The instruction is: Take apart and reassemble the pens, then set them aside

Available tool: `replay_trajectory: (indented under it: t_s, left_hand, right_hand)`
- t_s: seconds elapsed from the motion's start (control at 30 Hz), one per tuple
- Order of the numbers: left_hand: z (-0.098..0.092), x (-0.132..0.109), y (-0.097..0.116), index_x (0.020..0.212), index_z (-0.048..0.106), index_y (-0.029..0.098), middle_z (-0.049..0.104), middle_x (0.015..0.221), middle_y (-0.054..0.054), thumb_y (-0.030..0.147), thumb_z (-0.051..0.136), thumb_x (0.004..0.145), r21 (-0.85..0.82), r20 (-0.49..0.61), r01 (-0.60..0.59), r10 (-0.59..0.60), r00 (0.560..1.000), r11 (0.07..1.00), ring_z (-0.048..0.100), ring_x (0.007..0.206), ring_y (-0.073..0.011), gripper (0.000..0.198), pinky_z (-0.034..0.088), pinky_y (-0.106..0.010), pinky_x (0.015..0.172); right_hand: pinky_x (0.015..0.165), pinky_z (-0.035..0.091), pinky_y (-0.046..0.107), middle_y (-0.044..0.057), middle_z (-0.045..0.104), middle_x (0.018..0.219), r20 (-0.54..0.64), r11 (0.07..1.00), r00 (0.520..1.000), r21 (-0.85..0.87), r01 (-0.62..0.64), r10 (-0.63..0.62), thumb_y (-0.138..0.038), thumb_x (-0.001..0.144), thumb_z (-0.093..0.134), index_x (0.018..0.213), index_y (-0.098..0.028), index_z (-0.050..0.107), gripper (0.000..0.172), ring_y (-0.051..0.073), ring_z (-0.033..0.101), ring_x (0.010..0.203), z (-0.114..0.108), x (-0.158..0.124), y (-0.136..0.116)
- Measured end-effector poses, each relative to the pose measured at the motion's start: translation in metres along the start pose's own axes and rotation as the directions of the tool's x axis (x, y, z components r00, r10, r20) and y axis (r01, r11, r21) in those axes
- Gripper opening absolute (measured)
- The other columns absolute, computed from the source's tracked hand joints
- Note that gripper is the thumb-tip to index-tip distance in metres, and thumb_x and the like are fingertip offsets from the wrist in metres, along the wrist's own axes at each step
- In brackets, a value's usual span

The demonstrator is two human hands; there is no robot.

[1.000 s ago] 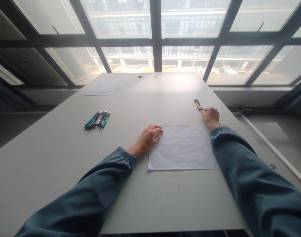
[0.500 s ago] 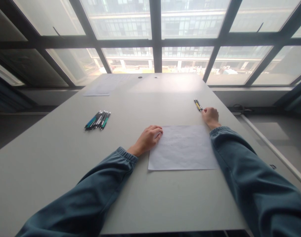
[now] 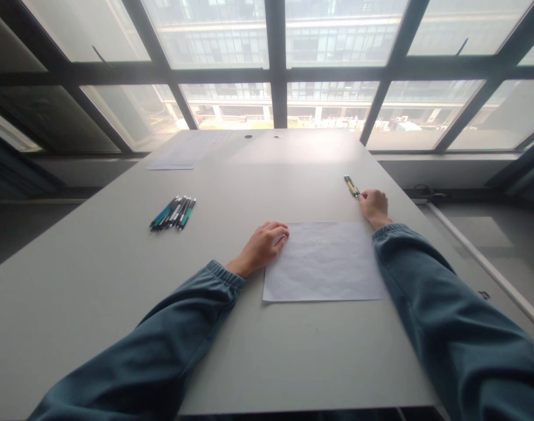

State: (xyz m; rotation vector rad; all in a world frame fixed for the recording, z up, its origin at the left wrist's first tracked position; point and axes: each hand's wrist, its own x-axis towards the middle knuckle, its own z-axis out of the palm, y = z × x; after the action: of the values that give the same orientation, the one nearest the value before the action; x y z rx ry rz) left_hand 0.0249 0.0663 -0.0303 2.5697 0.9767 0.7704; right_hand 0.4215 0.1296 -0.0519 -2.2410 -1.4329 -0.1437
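A sheet of white paper (image 3: 326, 263) lies on the table in front of me. My left hand (image 3: 267, 240) rests over its upper left edge, palm down, the fingers slightly bent and the thumb a little apart. Beyond the paper's upper right corner, my right hand (image 3: 374, 206) is closed, with thumb and forefinger at the near ends of two pens (image 3: 351, 185). These pens, one with a yellow part, lie side by side and slant away to the left. The curled fingers hide whatever is inside the palm.
On the left of the white table (image 3: 231, 351) lies a bunch of pens (image 3: 174, 214) in black, blue and green. More paper sheets (image 3: 174, 153) lie at the far left. Two small dark discs (image 3: 248, 137) sit near the far edge, below large windows (image 3: 223, 35).
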Motion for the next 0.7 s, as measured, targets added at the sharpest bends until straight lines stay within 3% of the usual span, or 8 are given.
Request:
replay_trajectory:
  t_s: [0.7]
  left_hand:
    - [-0.001,-0.0001,0.0014,0.103,0.071,0.024,0.07,0.12,-0.005,0.022,0.055,0.094,0.009,0.007,0.018,-0.018,1.0,1.0,0.063,0.114,-0.0234,0.018,0.05,-0.041,0.105]
  right_hand:
    - [0.083,0.046,0.04,0.023,0.075,0.1,0.038,0.995,0.999,0.092,-0.031,0.028,-0.03,0.091,0.056,0.101,-0.011,0.077,0.031,0.031,0.065,0.092,-0.0057,-0.0004,0.002]
